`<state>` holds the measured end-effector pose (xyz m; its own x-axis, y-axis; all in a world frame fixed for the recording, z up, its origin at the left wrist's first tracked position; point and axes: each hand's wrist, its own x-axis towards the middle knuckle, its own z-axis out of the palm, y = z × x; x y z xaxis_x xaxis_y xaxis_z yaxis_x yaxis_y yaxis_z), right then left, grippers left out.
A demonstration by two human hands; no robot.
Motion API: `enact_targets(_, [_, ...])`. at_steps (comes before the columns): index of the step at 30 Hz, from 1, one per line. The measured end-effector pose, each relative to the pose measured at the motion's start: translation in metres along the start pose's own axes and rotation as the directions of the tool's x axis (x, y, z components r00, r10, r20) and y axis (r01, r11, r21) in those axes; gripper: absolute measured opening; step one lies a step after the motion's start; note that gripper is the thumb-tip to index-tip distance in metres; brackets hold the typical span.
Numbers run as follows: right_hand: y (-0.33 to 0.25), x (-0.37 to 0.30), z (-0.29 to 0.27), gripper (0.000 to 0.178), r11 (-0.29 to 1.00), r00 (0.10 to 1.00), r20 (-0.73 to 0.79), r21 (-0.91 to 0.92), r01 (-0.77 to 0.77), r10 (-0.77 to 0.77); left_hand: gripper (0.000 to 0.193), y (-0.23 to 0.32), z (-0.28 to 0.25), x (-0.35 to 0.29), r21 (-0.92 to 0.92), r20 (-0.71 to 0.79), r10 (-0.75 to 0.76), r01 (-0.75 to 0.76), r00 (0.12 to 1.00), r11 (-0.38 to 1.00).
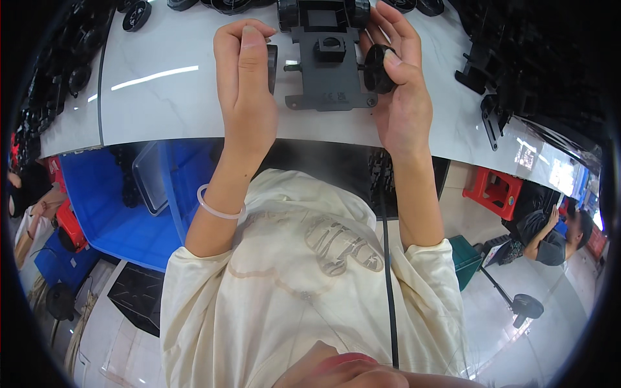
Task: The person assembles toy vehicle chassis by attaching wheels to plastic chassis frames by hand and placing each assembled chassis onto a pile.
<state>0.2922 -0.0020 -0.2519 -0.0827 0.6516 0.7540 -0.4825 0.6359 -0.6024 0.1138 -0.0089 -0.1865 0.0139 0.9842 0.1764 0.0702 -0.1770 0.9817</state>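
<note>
Left hand (249,84): held in front of the body, palm turned inward toward the other hand. Left thumb (253,55) ran straight out ahead of the palm, nail up; left fingers (228,48) lay to its outer side, tips bent inward past it. Left wrist (249,139) looked nearly straight; left forearm (234,169) slanted back and outward from the hand, bare.

Right hand (404,90): level with the left, well apart from it, palm inward. Right thumb (402,70) bent toward the left hand; right fingers (404,32) reached ahead of it, gently curved, slightly spread. Right forearm (416,194) ran back from the hand, slightly outward, also bare.
</note>
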Motion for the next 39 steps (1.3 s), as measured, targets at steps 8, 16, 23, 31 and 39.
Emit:
enact_targets(8, [-0.057, 0.047, 0.063, 0.081, 0.603, 0.446, -0.591, 0.086, -0.793, 0.672, 0.030, -0.004, 0.006, -0.003, -0.254, 0.092, -0.004, 0.028, 0.996, 0.967])
enact_targets(16, [-0.011, 0.022, 0.024, 0.085, 0.992, 0.998, -0.045, -0.113, -0.056, 0.051, 0.059, -0.012, -0.006, 0.012, -0.099, 0.203, 0.039, -0.019, 0.978, 0.995])
enact_targets(23, [-0.040, 0.065, 0.047, 0.069, 0.757, 0.884, -0.280, -0.458, -0.466, 0.375, 0.049, -0.034, -0.033, 0.072, -0.204, 0.007, 0.487, -0.476, 0.873, 0.856])
enact_targets(31, [-0.012, 0.058, 0.023, 0.063, 0.857, 0.906, -0.272, -0.319, -0.404, 0.326, 0.054, -0.008, 0.011, 0.064, -0.245, 0.267, 0.492, -0.435, 0.829, 0.866])
enact_targets(39, [-0.045, 0.056, 0.047, 0.054, 0.811, 0.633, -0.562, 0.123, -0.572, 0.532, 0.037, 0.020, 0.022, 0.062, -0.618, 0.361, 0.538, -0.236, 0.762, 0.750])
